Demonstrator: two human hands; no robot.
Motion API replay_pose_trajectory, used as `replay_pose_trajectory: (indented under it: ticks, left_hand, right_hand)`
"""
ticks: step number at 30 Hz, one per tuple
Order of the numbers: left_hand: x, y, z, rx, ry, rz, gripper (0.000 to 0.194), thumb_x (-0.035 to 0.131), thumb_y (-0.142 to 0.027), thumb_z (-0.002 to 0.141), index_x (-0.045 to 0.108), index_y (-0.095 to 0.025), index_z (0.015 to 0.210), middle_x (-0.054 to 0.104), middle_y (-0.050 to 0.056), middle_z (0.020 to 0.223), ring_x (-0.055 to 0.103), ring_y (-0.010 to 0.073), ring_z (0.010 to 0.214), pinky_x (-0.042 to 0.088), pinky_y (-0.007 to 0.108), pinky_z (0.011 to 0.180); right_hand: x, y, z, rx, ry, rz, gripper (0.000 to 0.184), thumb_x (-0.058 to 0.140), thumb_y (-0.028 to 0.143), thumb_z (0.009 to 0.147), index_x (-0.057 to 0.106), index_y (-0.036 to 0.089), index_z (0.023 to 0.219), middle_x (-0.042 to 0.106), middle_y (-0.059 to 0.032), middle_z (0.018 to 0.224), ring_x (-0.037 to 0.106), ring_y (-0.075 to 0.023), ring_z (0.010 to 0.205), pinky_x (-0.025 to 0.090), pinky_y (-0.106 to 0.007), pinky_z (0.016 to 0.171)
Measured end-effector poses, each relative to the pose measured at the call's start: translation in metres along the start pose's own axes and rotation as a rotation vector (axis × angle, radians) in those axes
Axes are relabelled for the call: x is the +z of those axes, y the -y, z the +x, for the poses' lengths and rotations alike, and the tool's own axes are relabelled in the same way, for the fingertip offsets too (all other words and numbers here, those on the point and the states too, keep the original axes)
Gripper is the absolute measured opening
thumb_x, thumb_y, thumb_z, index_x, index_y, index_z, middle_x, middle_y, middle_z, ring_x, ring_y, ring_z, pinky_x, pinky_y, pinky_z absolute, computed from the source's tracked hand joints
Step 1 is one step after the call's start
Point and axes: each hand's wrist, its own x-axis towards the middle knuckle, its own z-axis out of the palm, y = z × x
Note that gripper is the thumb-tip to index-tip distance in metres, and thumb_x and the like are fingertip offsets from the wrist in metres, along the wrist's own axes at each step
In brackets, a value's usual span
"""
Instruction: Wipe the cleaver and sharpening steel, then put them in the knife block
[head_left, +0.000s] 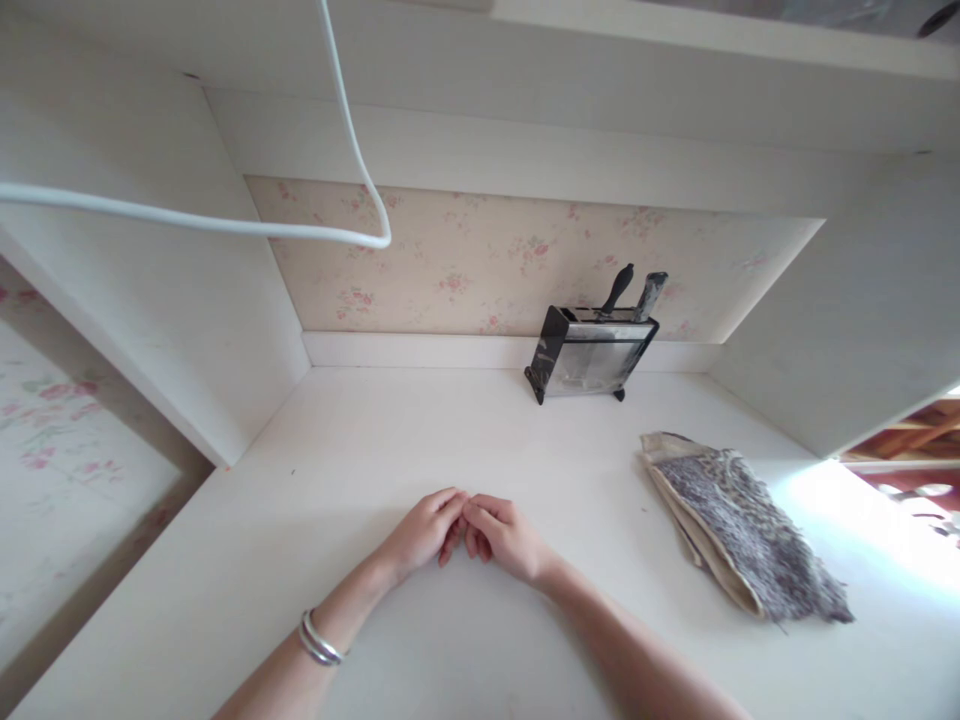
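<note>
My left hand and my right hand meet over the white tabletop, their curled fingers touching at the tips. Both are closed, and I see nothing held in either one. Two silver bangles circle my left wrist. To the right of my hands lies a folded grey, fluffy cloth with a beige backing. Farther back, against the wall, stands a knife block with black sides and a clear or silvery front. Two handles stick up from it, one black and one patterned grey.
A white cable hangs bent across the upper left, close to the camera. White panels enclose the surface at left and right, with a shelf overhead. Floral wallpaper covers the back wall. Bright light falls at the right edge.
</note>
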Motion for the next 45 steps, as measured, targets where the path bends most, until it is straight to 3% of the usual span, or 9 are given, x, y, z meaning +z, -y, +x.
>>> replay_pose_trajectory:
  ticks: [45]
  left_hand:
    - [0.0002, -0.0016, -0.0015, 0.015, 0.006, -0.001, 0.040, 0.039, -0.054, 0.090, 0.053, -0.018, 0.078, 0.056, -0.002, 0.055, 0.041, 0.0090, 0.041, 0.030, 0.020, 0.040]
  right_hand:
    - [0.0013, 0.0055, -0.0010, -0.023, -0.007, -0.028, 0.034, 0.036, 0.033, 0.093, 0.050, 0.017, 0.066, 0.055, 0.0016, 0.056, 0.046, -0.0080, 0.048, 0.037, -0.020, 0.049]
